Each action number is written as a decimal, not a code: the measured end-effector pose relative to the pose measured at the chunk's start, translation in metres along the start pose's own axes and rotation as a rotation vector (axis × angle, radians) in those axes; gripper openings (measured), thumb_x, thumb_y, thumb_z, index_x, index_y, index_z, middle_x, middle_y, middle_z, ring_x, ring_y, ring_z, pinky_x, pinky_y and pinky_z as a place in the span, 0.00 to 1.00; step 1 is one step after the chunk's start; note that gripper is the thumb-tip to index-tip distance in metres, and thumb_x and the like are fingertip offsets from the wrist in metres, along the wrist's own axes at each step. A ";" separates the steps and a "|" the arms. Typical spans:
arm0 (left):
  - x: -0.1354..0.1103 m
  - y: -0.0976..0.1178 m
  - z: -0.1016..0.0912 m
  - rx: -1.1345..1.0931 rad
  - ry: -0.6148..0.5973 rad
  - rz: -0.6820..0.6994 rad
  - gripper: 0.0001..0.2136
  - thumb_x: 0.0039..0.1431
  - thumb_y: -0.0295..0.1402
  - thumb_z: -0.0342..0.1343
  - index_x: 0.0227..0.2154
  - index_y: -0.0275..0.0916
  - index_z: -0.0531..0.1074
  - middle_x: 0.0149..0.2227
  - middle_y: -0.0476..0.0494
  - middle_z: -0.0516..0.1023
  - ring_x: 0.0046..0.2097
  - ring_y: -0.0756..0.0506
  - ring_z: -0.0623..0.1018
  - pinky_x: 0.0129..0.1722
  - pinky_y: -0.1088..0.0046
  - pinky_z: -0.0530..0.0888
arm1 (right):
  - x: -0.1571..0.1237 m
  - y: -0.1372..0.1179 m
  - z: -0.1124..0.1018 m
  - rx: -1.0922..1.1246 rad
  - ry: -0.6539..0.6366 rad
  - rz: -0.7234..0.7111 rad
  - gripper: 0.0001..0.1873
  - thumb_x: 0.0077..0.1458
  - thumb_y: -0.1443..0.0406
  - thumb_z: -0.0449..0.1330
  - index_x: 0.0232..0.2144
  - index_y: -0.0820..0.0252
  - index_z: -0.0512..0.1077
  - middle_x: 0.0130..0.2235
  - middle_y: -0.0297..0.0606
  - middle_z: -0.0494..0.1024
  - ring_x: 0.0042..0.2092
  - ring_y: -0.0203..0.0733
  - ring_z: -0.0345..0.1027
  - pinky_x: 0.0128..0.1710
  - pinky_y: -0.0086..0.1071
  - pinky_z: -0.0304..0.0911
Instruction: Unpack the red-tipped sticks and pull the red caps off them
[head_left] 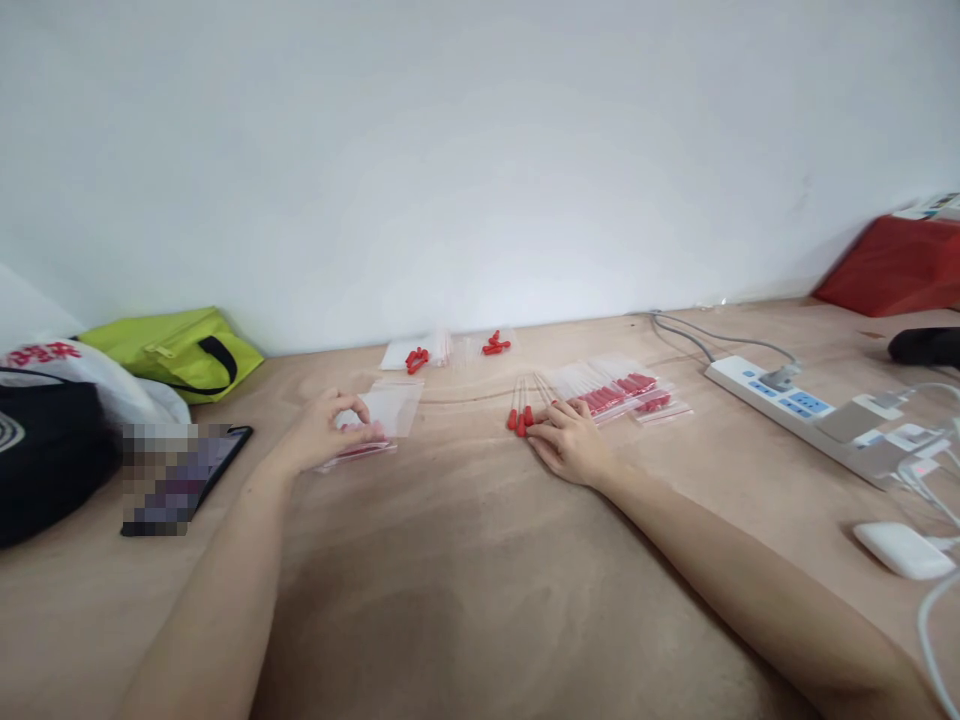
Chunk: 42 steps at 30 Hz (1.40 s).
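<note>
Some red-topped droppers [619, 392] already lie in clear bags [581, 377], loose droppers [520, 424] wait by the right hand [574, 442], its grip unclear, and the left hand [321, 430] has fingers apart.

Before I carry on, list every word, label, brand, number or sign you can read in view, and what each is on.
None reads clearly enough to quote.
White plastic bag: red characters, too distorted and blurred to read.
Black bag: pale curved mark, cut off by the picture's edge.
Phone: screen partly pixelated, nothing legible.
Power strip: any markings are too small.
Clear bags: no readable print.
</note>
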<state>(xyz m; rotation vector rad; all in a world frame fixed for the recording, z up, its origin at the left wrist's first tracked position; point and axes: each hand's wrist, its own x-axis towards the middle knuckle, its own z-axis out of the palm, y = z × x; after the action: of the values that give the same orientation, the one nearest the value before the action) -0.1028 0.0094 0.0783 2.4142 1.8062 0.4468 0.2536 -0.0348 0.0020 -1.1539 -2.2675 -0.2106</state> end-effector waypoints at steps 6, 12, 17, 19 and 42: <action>-0.020 0.004 0.015 -0.026 0.013 0.212 0.18 0.47 0.45 0.53 0.38 0.43 0.71 0.45 0.43 0.71 0.47 0.42 0.70 0.48 0.67 0.66 | 0.001 -0.001 0.001 0.004 0.001 0.002 0.11 0.55 0.64 0.51 0.33 0.55 0.73 0.36 0.37 0.72 0.39 0.39 0.60 0.42 0.38 0.45; -0.017 0.009 0.036 -0.002 0.023 0.154 0.16 0.55 0.40 0.42 0.38 0.43 0.72 0.45 0.47 0.74 0.51 0.44 0.70 0.53 0.65 0.62 | 0.000 0.000 0.001 -0.013 0.015 -0.013 0.11 0.54 0.64 0.51 0.33 0.55 0.73 0.36 0.37 0.72 0.39 0.39 0.60 0.42 0.37 0.45; -0.015 0.039 0.049 -0.073 0.301 0.056 0.16 0.56 0.38 0.41 0.36 0.42 0.73 0.43 0.49 0.75 0.45 0.45 0.74 0.47 0.67 0.69 | 0.002 -0.003 0.003 -0.028 0.048 -0.004 0.11 0.54 0.65 0.50 0.31 0.56 0.73 0.35 0.37 0.73 0.37 0.39 0.59 0.37 0.36 0.44; -0.015 0.060 0.060 -0.127 0.353 0.097 0.16 0.57 0.38 0.41 0.35 0.41 0.73 0.41 0.48 0.76 0.44 0.46 0.75 0.47 0.68 0.70 | 0.003 -0.007 0.004 -0.041 0.068 0.012 0.11 0.54 0.65 0.51 0.31 0.56 0.73 0.33 0.37 0.73 0.36 0.39 0.59 0.36 0.36 0.44; 0.006 0.076 0.095 -0.448 0.178 -0.258 0.14 0.39 0.37 0.60 0.31 0.36 0.71 0.26 0.49 0.71 0.28 0.48 0.71 0.30 0.72 0.69 | 0.032 -0.048 0.024 0.006 0.010 -0.185 0.11 0.53 0.65 0.53 0.39 0.50 0.72 0.31 0.36 0.70 0.36 0.39 0.54 0.36 0.36 0.40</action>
<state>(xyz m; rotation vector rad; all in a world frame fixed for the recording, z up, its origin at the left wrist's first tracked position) -0.0041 0.0020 0.0074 1.8675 1.8083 0.9452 0.1910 -0.0329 0.0057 -0.9370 -2.3644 -0.2808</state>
